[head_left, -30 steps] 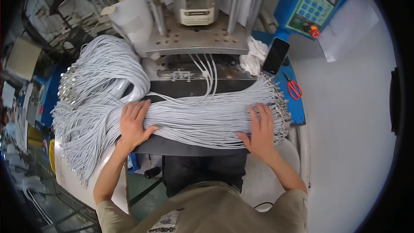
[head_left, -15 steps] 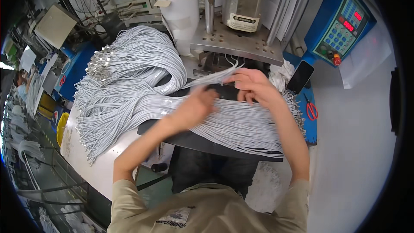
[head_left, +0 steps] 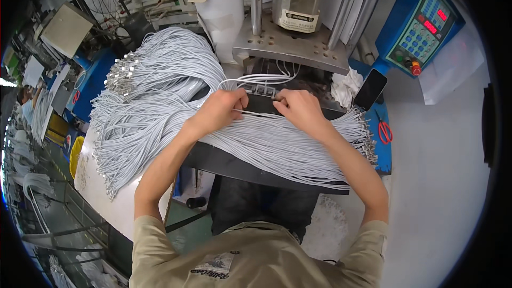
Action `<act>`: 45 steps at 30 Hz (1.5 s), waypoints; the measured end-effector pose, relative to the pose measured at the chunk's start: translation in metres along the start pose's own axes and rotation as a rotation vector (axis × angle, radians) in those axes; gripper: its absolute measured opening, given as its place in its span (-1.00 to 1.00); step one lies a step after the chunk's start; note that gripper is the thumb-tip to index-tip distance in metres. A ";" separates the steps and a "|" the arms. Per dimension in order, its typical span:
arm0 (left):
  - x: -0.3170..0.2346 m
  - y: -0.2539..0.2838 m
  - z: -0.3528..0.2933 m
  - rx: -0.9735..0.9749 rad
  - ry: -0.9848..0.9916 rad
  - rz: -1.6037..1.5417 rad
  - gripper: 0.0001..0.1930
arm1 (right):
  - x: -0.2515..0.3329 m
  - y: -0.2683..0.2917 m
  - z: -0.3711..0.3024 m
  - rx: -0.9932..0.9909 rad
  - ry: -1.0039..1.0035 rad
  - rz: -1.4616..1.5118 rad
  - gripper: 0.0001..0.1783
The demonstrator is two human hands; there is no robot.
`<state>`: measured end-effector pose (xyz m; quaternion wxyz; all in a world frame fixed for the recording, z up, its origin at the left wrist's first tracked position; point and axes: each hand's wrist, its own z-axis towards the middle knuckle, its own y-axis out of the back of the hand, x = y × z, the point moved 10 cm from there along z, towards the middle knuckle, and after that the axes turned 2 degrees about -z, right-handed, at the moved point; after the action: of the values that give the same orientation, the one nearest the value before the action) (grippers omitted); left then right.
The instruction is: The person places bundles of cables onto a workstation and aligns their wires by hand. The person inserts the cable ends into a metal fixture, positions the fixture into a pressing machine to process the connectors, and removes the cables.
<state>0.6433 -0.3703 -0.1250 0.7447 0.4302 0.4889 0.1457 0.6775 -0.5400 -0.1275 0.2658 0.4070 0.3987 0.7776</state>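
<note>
Pale cables point(head_left: 277, 144) lie in a thick bundle across the black board point(head_left: 240, 161) right at the person's lap, and a few more curve out from under the metal press point(head_left: 293, 53). The left hand point(head_left: 218, 111) bends over the bundle's back edge, and the right hand point(head_left: 303, 109) is close beside a small metal mould point(head_left: 264, 90); the fingers of both are curled, and I can't tell what either grips. Behind a looped heap point(head_left: 178, 56) stands a white carton point(head_left: 223, 26), flaps up, its contents hidden from me. The board's front strip shows bare. White counter point(head_left: 125, 210) spreads out to the left; red-handled scissors point(head_left: 385, 132) lie near the blue counter's point(head_left: 385, 164) right edge.
</note>
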 end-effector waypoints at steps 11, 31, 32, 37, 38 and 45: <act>-0.003 -0.004 -0.002 0.020 -0.158 -0.092 -0.67 | -0.015 -0.068 0.031 -0.044 0.061 -0.007 -0.78; -0.031 -0.025 0.008 -0.051 -0.200 -0.050 -0.62 | 0.023 -0.008 -0.062 0.257 0.238 -0.008 -0.53; -0.027 -0.024 0.008 -0.040 -0.138 -0.153 -0.62 | 0.022 -0.027 -0.057 0.168 0.211 0.120 -0.59; -0.015 -0.018 -0.007 -0.073 0.015 -0.334 -0.60 | 0.023 -0.018 -0.068 0.004 0.084 -0.278 -0.73; -0.019 -0.022 -0.007 -0.063 0.007 -0.338 -0.60 | 0.013 -0.007 -0.075 -0.045 0.072 -0.328 -0.76; -0.062 -0.052 0.007 -0.143 -0.131 -0.077 -0.75 | -0.003 0.007 -0.090 -0.234 0.102 -0.513 -0.80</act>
<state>0.6089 -0.4431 -0.1274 0.8089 0.3657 0.4437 0.1231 0.6021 -0.5828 -0.1545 0.4786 0.2199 0.4092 0.7451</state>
